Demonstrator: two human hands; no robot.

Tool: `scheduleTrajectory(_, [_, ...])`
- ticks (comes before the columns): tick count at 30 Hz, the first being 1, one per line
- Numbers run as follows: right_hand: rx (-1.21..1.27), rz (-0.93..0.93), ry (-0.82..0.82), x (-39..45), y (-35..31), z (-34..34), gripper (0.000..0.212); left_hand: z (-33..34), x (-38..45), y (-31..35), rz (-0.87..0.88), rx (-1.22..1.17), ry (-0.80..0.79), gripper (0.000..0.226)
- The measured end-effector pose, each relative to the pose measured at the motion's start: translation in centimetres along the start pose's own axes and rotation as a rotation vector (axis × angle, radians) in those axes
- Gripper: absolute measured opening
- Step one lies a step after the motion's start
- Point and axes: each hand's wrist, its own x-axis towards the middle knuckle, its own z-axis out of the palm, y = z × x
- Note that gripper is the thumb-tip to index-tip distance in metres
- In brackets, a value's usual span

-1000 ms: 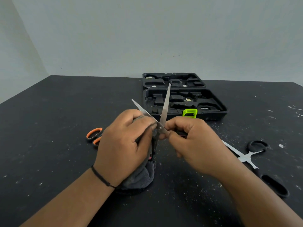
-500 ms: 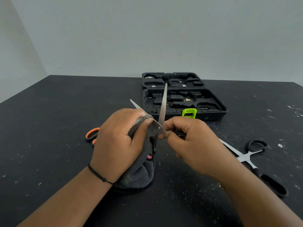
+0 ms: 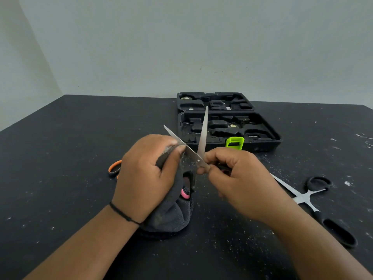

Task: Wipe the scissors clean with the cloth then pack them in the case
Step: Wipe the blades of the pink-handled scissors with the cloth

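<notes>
The open scissors (image 3: 196, 156) are held up over the middle of the black table (image 3: 60, 158), just in front of the case, with the blades spread in a V: one blade points up and to the left, the other stands almost straight up across the view of the case. The pivot sits at the bottom of the V, and a pink-and-black handle hangs below it against the cloth. The left hand (image 3: 147, 176) is the one on the blade: its thumb and fingers pinch the grey cloth (image 3: 171, 213) round the left-leaning blade near its middle, so the bare tip lies up and to the left of the fingers, along the blade's long axis. A wipe outward would, I judge, run that way, off the tip. The right hand (image 3: 236, 178) pinches the scissors just right of the pivot, fingers curled round the other handle, steadying them. Beyond stands the open black case (image 3: 266, 136) with a green latch (image 3: 234, 142). Black-handled scissors (image 3: 314, 201) lie on the table to the right; orange-handled scissors (image 3: 115, 168) peek out behind the left hand.
</notes>
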Motion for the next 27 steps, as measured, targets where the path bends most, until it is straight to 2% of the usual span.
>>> scheduleTrajectory(5, [0.027,0.009,0.003,0.01,-0.08,0.08,0.017,-0.03,-0.44,0.25,0.12,0.017,-0.123,0.01])
scheduleTrajectory(8, [0.018,-0.001,0.008,0.0,-0.09,0.07,0.017,0.06,-0.22,0.06,0.061,0.022,-0.083,0.009])
scheduleTrajectory(13, [0.024,-0.003,0.009,0.06,-0.06,0.13,0.016,0.0,-0.39,0.12,0.128,0.05,-0.109,0.017])
scheduleTrajectory(18, [0.019,-0.005,0.006,0.03,-0.1,0.16,0.016,-0.38,0.09,-0.29,0.065,0.086,-0.045,0.012])
scheduleTrajectory(22, [0.03,-0.009,0.009,0.06,-0.11,0.13,0.015,-0.21,-0.28,0.01,0.171,0.078,-0.155,0.015])
scheduleTrajectory(25, [0.032,-0.008,-0.005,0.02,-0.17,-0.01,0.015,-0.29,-0.05,-0.16,0.11,0.066,-0.087,0.012])
scheduleTrajectory(27, [0.029,-0.01,-0.014,0.01,-0.2,-0.05,0.014,-0.5,0.0,-0.25,0.129,0.068,-0.077,0.012])
